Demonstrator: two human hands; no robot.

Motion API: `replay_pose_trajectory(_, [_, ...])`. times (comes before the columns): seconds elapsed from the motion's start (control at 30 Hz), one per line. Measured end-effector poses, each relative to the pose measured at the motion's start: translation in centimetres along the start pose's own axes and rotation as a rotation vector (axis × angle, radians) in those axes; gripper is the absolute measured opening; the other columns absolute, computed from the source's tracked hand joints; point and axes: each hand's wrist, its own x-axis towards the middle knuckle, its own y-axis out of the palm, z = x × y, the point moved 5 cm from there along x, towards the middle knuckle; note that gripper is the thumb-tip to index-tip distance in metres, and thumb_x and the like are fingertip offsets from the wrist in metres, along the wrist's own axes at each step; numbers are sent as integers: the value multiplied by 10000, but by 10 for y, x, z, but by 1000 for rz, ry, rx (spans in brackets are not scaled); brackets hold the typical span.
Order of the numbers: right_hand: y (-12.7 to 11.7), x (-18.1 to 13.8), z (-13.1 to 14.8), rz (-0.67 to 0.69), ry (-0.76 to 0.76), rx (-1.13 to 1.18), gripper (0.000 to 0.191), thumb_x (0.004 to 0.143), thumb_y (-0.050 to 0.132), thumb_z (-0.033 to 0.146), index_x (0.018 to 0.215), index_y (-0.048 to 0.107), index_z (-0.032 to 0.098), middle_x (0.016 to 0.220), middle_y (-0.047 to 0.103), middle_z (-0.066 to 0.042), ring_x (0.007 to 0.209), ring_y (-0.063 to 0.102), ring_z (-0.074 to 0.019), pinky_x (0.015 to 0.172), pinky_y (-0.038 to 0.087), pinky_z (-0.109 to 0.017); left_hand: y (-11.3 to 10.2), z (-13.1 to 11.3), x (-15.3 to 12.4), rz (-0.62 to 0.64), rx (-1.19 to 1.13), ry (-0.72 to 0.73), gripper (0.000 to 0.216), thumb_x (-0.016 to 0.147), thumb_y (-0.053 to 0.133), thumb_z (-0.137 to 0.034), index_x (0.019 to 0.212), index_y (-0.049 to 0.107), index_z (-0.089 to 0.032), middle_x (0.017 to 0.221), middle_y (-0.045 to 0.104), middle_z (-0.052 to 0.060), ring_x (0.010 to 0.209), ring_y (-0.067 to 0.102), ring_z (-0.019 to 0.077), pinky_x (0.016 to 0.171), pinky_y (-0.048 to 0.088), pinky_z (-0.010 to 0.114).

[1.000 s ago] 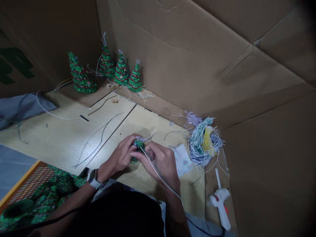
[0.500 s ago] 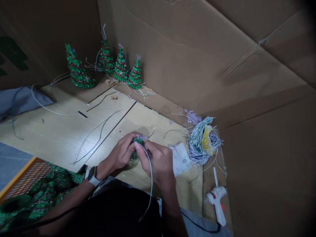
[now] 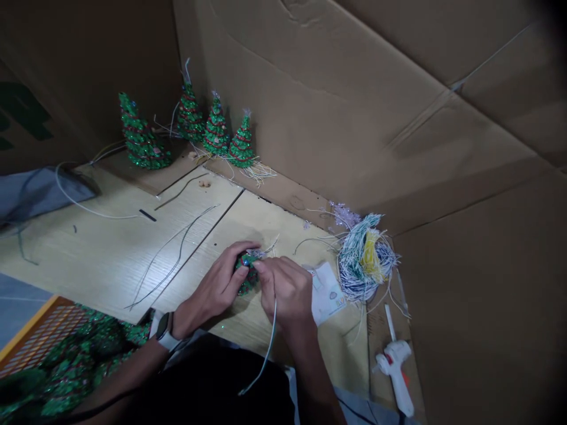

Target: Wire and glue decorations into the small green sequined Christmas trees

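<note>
Both my hands are low in the middle of the view, over the pale wood-grain table (image 3: 101, 260). My left hand (image 3: 215, 286) is shut around a small green sequined cone tree (image 3: 247, 274), which it partly hides. My right hand (image 3: 286, 292) pinches at the top of that tree, and a thin white wire (image 3: 271, 348) hangs down from those fingers. A smartwatch (image 3: 163, 330) sits on my left wrist. Several finished sequined trees (image 3: 215, 131) stand at the back.
A bundle of white, green and yellow wires (image 3: 365, 262) lies to the right, beside a paper packet (image 3: 325, 292). A white glue gun (image 3: 394, 366) rests at lower right. An orange mesh tray (image 3: 35, 336) holds green sequined pieces. Cardboard walls (image 3: 310, 100) enclose the table.
The white wire now hangs almost straight down from my right hand, its end curving left, where it first ran toward my right forearm. My fingers stay at the tree.
</note>
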Motion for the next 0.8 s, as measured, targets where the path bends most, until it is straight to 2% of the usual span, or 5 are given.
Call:
replay_pose_trajectory(0.1, [-6, -1, 0, 39, 24, -50, 445, 1192, 465, 308, 812, 678, 221, 697, 712, -15, 630, 614, -172, 659, 411, -340, -12, -15, -3, -208, 39, 166, 615, 1072, 627, -172, 1628, 396, -299, 1562, 572, 151, 1455, 597, 302, 1200, 534, 574])
replay_pose_trajectory(0.2, [-8, -4, 0, 104, 56, -68, 445, 1198, 463, 328, 836, 699, 222, 706, 728, -7, 642, 641, -164, 660, 404, -332, -23, -35, -6, -340, 198, 334, 664, 939, 795, -97, 1510, 536, -313, 1427, 616, 108, 1353, 670, 311, 1125, 610, 566])
replay_pose_trajectory(0.37, [-2, -4, -2, 100, 66, -106, 494, 1203, 440, 344, 794, 691, 225, 672, 724, -6, 599, 638, -157, 624, 362, -346, -26, -55, -6, -350, 516, 430, 529, 874, 892, -132, 1334, 713, -318, 1344, 659, 83, 1261, 700, 332, 1000, 670, 554])
replay_pose_trajectory(0.6, [-1, -5, -2, 103, 83, -63, 458, 1184, 492, 379, 779, 653, 238, 674, 716, -1, 599, 619, -156, 620, 352, -360, -23, -52, -7, -394, 590, 522, 415, 850, 925, -134, 1199, 768, -297, 1296, 743, 80, 1193, 720, 322, 912, 682, 533])
replay_pose_trajectory(0.8, [-16, -13, 4, -93, 38, -33, 430, 1164, 523, 289, 735, 534, 264, 608, 597, 12, 551, 505, -155, 592, 340, -372, -24, -56, -6, -419, 629, 489, 458, 870, 918, -196, 1264, 769, -375, 1221, 769, 44, 1116, 730, 292, 853, 685, 497])
